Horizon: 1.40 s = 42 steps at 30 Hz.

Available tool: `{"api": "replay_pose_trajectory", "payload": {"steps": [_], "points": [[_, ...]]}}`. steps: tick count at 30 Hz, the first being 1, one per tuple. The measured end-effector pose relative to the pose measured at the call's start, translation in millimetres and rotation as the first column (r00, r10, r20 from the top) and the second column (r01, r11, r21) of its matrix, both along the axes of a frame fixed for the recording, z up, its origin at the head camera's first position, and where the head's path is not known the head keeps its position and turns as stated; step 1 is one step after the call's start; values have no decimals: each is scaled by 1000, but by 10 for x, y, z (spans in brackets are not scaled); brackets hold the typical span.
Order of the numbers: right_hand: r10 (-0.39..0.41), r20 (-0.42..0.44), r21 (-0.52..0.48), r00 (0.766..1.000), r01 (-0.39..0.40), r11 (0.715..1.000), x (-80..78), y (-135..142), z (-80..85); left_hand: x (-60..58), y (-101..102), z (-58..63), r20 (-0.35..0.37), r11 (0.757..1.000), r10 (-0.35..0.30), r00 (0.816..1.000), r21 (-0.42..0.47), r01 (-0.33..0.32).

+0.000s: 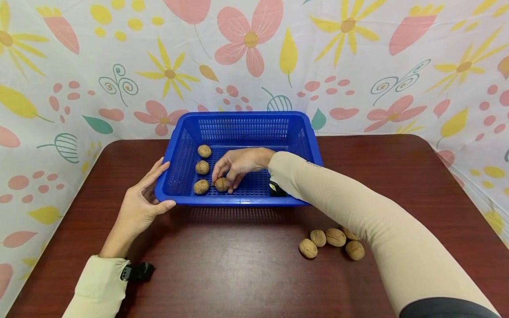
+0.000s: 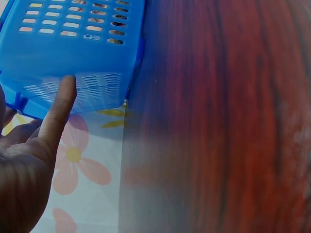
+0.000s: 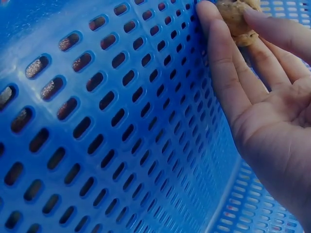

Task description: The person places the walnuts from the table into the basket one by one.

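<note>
Inside the blue plastic basket (image 1: 238, 201), my right hand (image 1: 242, 164) pinches a walnut (image 1: 221, 184) between thumb and fingers, low near the front wall. The right wrist view also has the walnut (image 3: 238, 22) at the fingertips of the right hand (image 3: 267, 97). Three more walnuts line the left side: a back one (image 1: 204, 151), a middle one (image 1: 202, 167) and a front one (image 1: 201, 187), just left of the pinched walnut. At the basket's left end, my left hand (image 1: 139, 201) rests against the outside with thumb and fingers spread and fairly straight.
Several loose walnuts (image 1: 335, 237) lie on the dark red-brown table (image 1: 222, 265), in front and to the right of the basket, beside the right sleeve (image 1: 338, 190). A flower-printed cloth (image 1: 254, 66) hangs behind the table. Black straps are on both wrists.
</note>
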State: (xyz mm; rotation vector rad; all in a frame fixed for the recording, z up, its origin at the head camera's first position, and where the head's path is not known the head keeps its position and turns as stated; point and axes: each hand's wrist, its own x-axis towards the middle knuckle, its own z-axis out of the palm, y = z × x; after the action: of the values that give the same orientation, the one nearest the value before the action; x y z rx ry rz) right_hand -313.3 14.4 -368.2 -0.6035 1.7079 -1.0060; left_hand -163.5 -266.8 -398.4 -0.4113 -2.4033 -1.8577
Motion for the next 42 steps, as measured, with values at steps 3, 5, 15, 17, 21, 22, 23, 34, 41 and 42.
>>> {"api": "replay_pose_trajectory", "payload": {"steps": [3, 5, 15, 17, 21, 22, 23, 34, 41, 42], "points": [[2, 7, 6, 1000, -2, 1000, 8, -5, -4, 1, 3, -2, 1, 1000, -8, 1000, 11, 8], [1, 6, 10, 1000, -1, 1000, 14, -7, -3, 2, 5, -1, 0, 1000, -9, 1000, 8, 9], [-1, -165, 56, 986, 10, 998, 3, 120, 217, 5, 17, 23, 8, 998, 10, 1000, -58, -10], [-11, -215, 47, 977, 21, 999, -4, 204, 315, 4, 20, 27, 11, 998, 9, 1000, -61, -8], [-45, -310, 11, 950, 51, 999, 17, 434, 547, 6, 25, 33, 14, 998, 7, 1000, -59, -6], [-51, -333, 1, 942, 55, 998, 33, 503, 607, 7, 26, 34, 14, 998, 7, 1000, -59, -6], [-57, -358, -5, 932, 59, 998, 57, 576, 667, 8, 27, 34, 15, 998, 6, 1000, -57, -5], [-180, -525, -78, 832, 164, 983, 670, 1613, 1148, 5, 6, 29, 9, 1000, -2, 1000, -17, 2], [-262, -623, -102, 738, 255, 962, 1161, 2251, 1090, 2, 1, 15, 12, 1000, 0, 1000, -15, 0], [-276, -628, -111, 728, 267, 957, 1221, 2332, 1069, 1, 4, 15, 12, 1000, 1, 1000, -22, -1]]}}
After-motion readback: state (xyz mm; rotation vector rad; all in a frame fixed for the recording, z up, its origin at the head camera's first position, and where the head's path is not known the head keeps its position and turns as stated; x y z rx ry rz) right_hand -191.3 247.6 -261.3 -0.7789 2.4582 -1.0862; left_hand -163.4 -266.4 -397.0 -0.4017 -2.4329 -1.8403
